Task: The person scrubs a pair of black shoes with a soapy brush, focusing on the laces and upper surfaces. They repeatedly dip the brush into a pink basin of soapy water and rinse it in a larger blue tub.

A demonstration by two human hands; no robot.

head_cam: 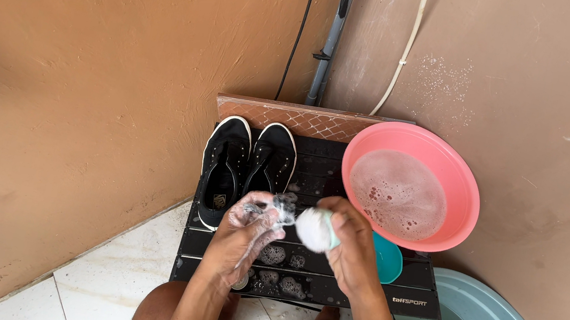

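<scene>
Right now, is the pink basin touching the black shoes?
Apart. The head view shows bare black slats between the pink basin and the nearer of the black shoes.

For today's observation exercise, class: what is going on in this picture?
A person crouches at a low black slatted table. The left hand, covered in suds, pinches a dark soapy lace; the right hand holds a foamy white brush. A pair of black shoes and a pink basin of soapy water sit on the table.

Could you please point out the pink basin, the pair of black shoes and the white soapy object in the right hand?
pink basin [463, 184]: head view, right rim.
black shoes [228, 144]: head view, left shoe's toe.
white soapy object [312, 229]: head view, foamy middle.
</scene>
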